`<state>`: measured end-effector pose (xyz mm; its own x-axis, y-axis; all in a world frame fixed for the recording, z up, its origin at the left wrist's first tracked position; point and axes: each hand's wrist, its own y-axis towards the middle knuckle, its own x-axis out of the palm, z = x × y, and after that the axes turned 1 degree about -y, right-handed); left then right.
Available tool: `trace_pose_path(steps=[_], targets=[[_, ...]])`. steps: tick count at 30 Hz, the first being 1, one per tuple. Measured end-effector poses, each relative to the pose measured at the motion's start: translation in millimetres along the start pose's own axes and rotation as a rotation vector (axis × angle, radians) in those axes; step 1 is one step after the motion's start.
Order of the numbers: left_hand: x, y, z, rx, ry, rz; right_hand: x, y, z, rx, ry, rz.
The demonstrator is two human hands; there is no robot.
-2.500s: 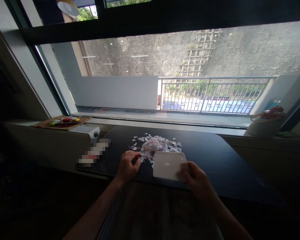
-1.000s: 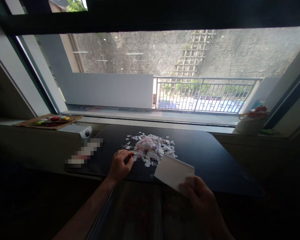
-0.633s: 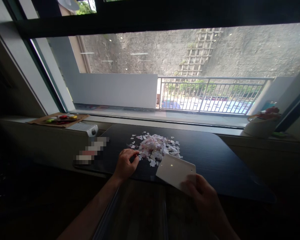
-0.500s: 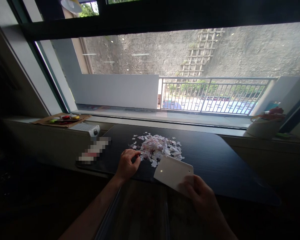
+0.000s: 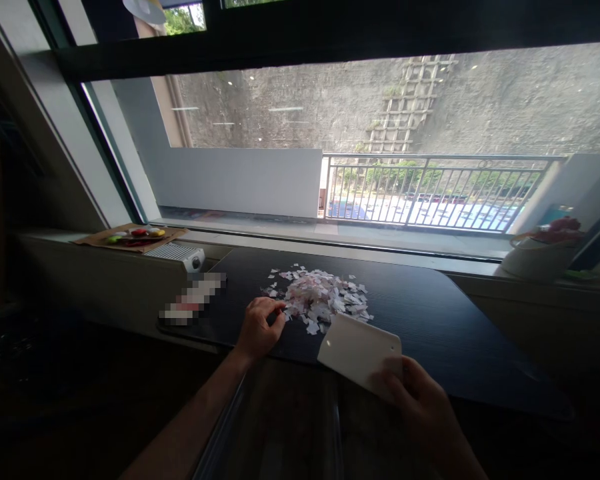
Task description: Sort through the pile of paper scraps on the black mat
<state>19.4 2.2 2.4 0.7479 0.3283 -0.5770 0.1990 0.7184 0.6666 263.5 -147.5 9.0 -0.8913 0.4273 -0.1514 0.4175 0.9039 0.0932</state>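
A loose heap of torn white and pinkish paper scraps lies on the dark wood-grain tabletop. At the heap's near left edge is my left hand, its fingers curled and the thumb brought toward the index finger. Whether a scrap sits between those fingertips is too small to tell. My right hand grips a flat white plastic scraper by its right end. The scraper is tilted, with small holes near one corner, and its far left edge is just in front of the heap.
Below the table's front edge stands a clear-sided container, its inside dark. A pixelated item lies at the table's left. On the sill are a white box with a knob, a board with colourful pieces and a white pot.
The scraper in my right hand has shifted a little to the right, away from the heap. My left hand stays nearly in place. The whole view has moved slightly.
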Motion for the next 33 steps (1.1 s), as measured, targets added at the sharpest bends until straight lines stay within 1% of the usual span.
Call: trace_pose_path(steps=[3, 7, 10, 13, 15, 19, 22, 25, 27, 30, 32, 33], targets=[[0.3, -0.3, -0.4, 0.0, 0.01, 0.005, -5.2, 1.6, 2.7, -0.047, -0.06, -0.028], [-0.1, -0.1, -0.6, 0.0, 0.014, 0.004, -1.0, 20.8, 3.8, -0.117, -0.15, 0.014], [-0.9, 0.4, -1.3, -0.01, 0.009, -0.016, 9.5, 36.3, -0.4, -0.188, -0.195, -0.1], [-1.9, 0.8, -2.9, -0.028, 0.012, -0.022, 10.3, 40.8, -7.8, -0.229, -0.259, -0.153], [-2.6, 1.3, -3.7, -0.025, 0.008, -0.019, -0.3, 38.1, -13.0, -0.233, -0.32, -0.133], [-4.2, 2.3, -3.3, 0.001, -0.006, -0.024, -35.3, 32.8, -20.5, -0.228, -0.439, 0.081], [-5.6, 2.7, -3.0, -0.01, 0.001, -0.021, -52.3, 34.5, -22.1, -0.245, -0.455, 0.144], [-6.8, 3.0, -4.0, -0.019, 0.007, -0.03, -54.8, 37.1, -19.6, -0.244, -0.481, 0.153], [-7.4, 3.4, -4.9, -0.018, 0.013, -0.036, -51.4, 37.4, -16.9, -0.233, -0.441, 0.169], [-8.0, 4.0, -6.0, -0.018, 0.027, -0.037, -45.9, 36.4, -13.9, -0.232, -0.33, 0.122], [-8.1, 4.3, -6.5, -0.014, 0.034, -0.04, -45.3, 35.9, -12.8, -0.234, -0.339, 0.092], [-8.1, 4.4, -6.7, -0.011, 0.036, -0.041, -46.0, 35.8, -12.4, -0.233, -0.368, 0.103]])
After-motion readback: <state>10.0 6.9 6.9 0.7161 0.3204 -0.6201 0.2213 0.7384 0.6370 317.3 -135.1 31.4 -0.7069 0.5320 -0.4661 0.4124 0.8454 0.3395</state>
